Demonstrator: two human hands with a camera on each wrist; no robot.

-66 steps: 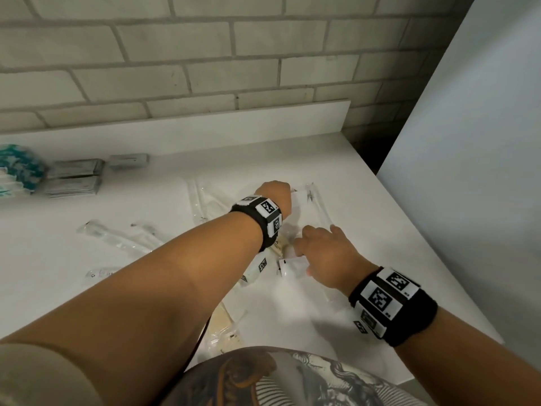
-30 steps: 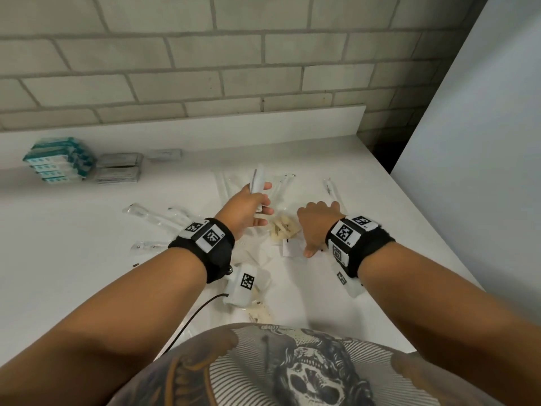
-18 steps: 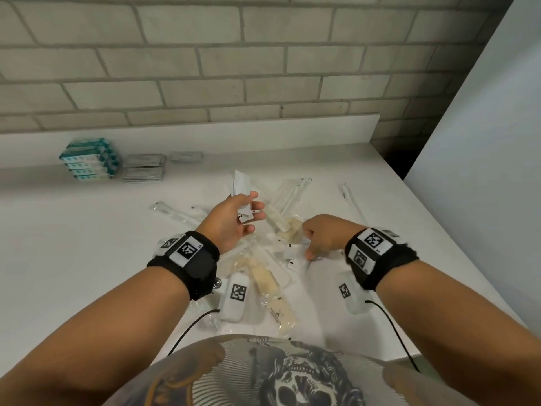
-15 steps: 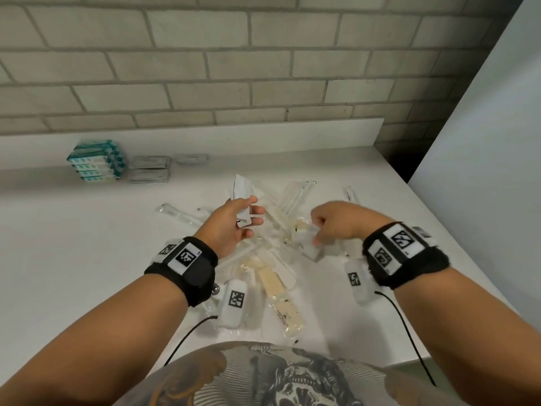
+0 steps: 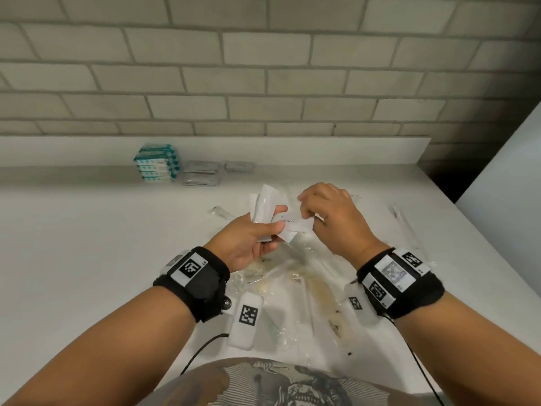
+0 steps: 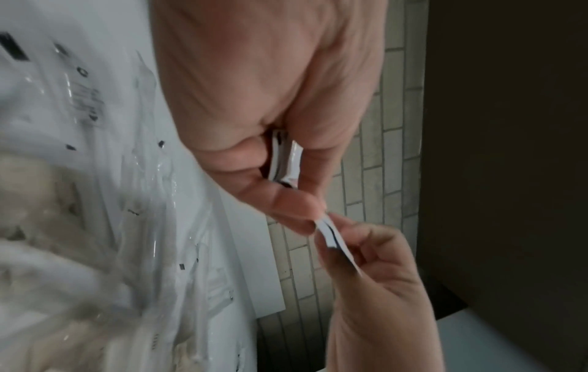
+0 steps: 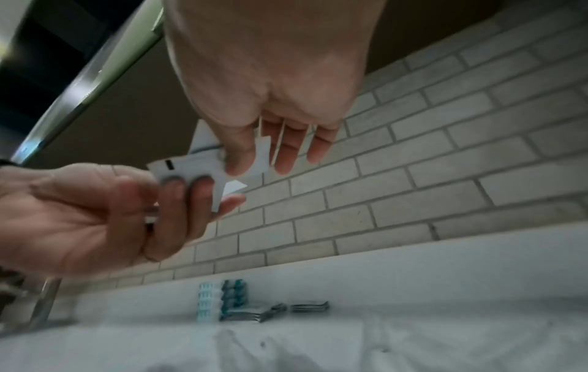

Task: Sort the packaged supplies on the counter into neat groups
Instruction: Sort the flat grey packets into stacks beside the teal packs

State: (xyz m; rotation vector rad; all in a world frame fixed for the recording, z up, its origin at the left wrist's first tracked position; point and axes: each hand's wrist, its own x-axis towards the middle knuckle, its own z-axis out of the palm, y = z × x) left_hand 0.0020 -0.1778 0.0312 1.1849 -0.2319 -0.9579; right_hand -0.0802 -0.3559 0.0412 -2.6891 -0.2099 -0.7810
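Both hands hover above a loose pile of clear-wrapped supplies (image 5: 292,276) on the white counter (image 5: 87,244). My left hand (image 5: 275,221) grips a few white flat packets (image 5: 265,206) upright between thumb and fingers. My right hand (image 5: 306,210) pinches small white sachets (image 5: 294,227), one with printed text, and their left end touches the left thumb. In the left wrist view the packet edges (image 6: 284,161) show inside the left hand, and the sachets (image 6: 331,236) meet its thumb tip. In the right wrist view the right thumb pinches a sachet (image 7: 262,153) beside the left hand's packets (image 7: 187,166).
A stack of teal boxes (image 5: 156,167) stands at the back by the splashback. Beside it lie grey flat packets (image 5: 202,174) and a smaller grey group (image 5: 238,166). Long clear packages (image 5: 404,221) lie at the right near the counter's edge. A white panel (image 5: 503,200) rises on the right.
My right hand picked white sachets off the pile and carried them up and left to the left hand. The left hand kept its packets and stayed raised.
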